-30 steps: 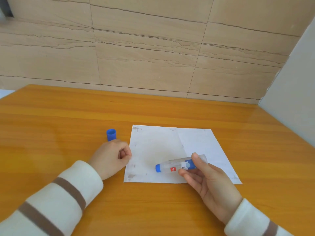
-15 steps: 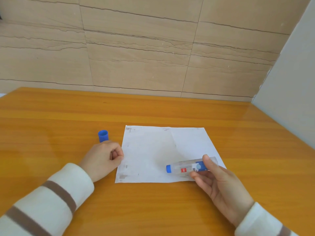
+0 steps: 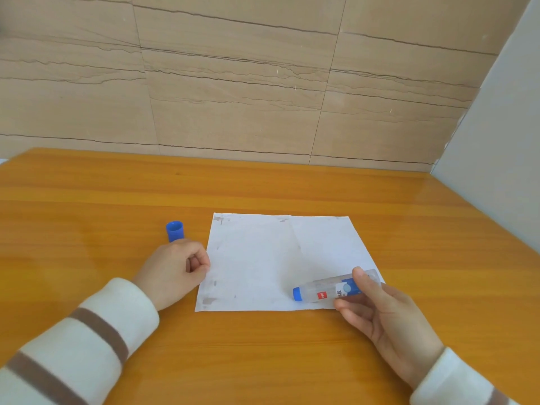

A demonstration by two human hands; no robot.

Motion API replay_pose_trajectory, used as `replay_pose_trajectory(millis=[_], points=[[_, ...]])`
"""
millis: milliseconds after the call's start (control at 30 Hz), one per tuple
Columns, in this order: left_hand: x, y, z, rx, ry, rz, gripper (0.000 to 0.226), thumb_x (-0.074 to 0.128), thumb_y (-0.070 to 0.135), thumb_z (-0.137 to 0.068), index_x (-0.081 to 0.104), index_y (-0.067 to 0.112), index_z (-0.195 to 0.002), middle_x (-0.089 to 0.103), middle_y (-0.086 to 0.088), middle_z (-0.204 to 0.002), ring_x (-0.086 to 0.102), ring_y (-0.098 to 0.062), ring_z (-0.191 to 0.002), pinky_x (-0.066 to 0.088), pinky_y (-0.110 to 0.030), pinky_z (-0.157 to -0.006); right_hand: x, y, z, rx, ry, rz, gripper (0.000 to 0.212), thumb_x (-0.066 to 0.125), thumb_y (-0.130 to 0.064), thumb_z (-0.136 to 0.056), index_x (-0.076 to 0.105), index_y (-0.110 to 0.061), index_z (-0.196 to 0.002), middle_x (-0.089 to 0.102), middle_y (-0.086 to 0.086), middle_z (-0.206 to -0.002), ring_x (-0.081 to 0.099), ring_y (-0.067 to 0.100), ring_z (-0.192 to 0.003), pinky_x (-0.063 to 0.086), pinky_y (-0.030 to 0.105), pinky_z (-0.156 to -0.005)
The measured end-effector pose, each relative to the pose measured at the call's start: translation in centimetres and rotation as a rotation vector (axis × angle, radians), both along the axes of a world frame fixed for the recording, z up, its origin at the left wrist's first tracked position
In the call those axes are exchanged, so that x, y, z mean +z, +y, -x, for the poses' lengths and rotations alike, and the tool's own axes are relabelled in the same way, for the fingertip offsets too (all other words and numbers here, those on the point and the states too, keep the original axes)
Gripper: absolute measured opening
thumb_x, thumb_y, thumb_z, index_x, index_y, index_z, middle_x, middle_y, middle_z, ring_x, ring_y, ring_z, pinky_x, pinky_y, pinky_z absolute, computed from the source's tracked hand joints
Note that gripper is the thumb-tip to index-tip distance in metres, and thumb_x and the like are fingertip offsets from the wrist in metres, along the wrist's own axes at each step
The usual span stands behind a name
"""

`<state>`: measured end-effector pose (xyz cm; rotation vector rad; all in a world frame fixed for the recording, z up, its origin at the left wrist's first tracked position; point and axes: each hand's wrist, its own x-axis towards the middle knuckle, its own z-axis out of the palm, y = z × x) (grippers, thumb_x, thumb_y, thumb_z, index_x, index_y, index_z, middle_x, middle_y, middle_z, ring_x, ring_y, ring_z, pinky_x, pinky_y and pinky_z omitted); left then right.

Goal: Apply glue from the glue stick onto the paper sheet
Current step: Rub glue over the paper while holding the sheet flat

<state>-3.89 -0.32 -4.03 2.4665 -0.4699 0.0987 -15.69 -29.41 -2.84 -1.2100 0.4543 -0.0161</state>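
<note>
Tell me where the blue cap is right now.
The blue cap stands on the table, left of the paper sheet, just beyond the left hand.

My feed is bright and evenly lit, soft daylight by the look of it, with no hard shadows. The glossy tabletop (image 3: 292, 185) throws a pale sheen along its far right side and a fainter patch at the left. The paper sheet (image 3: 263, 264) reads almost washed out, with a soft grey shade across its middle. I see only faint shadow under the right hand (image 3: 388, 320). Focus is fair at centre and softer in the near sleeves. Wide-angle bending bows the tabletop's far edge.
</note>
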Motion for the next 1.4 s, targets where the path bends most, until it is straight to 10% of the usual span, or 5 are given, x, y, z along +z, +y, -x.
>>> replay_pose_trajectory(millis=[1400], points=[[0.2,-0.7,0.3,0.077,0.003,-0.012,0.019,0.067,0.007,-0.076,0.062,0.024,-0.068,0.061,0.004,-0.067,0.054,-0.011,-0.063,0.04,-0.019,-0.055,0.6,-8.9,1.2,-0.235,-0.101,0.027,0.044,0.074,-0.045,-0.067,0.066,-0.007,-0.087,0.07,0.008,-0.063,0.07,0.016,-0.058,0.056,0.022,-0.051]])
